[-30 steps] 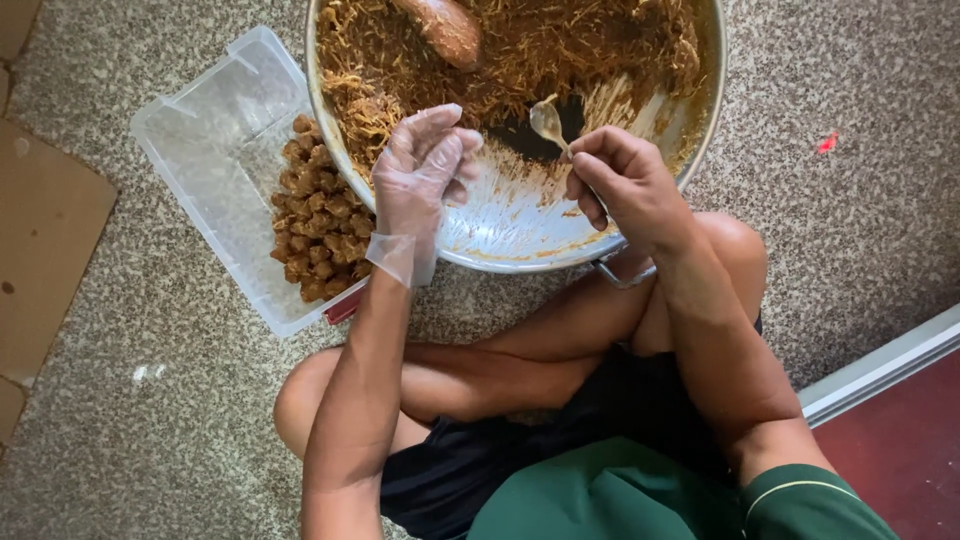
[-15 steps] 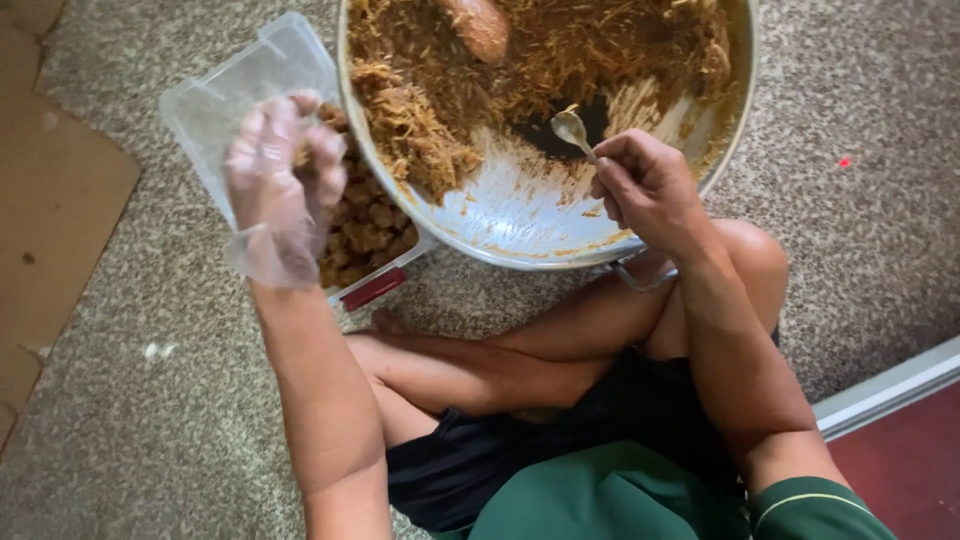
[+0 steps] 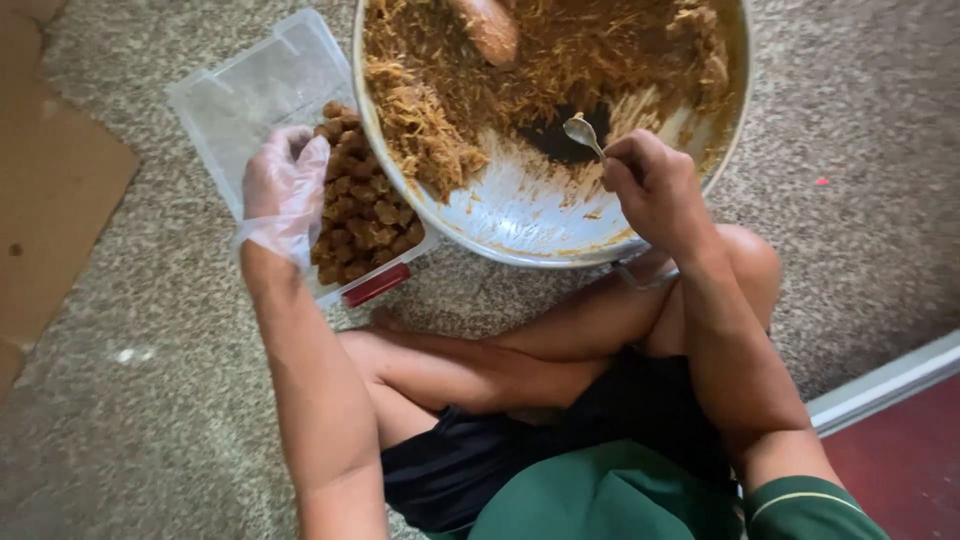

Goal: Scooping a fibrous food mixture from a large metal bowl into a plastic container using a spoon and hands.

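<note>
I sit cross-legged on the speckled grey carpet floor (image 3: 160, 400), and the big round metal mixing bowl (image 3: 520, 235) lies right in front of my knees; I place everything else by that bowl.

Inside the bowl, a mass of brown shredded, stringy mixture (image 3: 560, 60) fills the far half, while the near half of the bowl's bottom is scraped mostly bare and smeared. My right hand (image 3: 650, 190), bare, is over the near right part of the bowl, its fingers closed around the handle of a small metal spoon (image 3: 582, 132). The spoon's head points away from me toward the middle of the bowl, at the edge of the mixture.

Just left of the bowl, touching its rim or very near it, sits a clear rectangular plastic container (image 3: 255, 90) with a red clip on its near edge. The end of the container nearest me holds a pile of small brown rolled balls (image 3: 365, 215); its far end is see-through. My left hand (image 3: 283, 195), in a thin clear plastic glove, is over the left side of that container, fingers loosely curled and resting against the pile of balls. I cannot tell whether it grips one.

A flat piece of brown cardboard (image 3: 50, 190) lies on the floor well left of the bowl, beyond the container.
</note>
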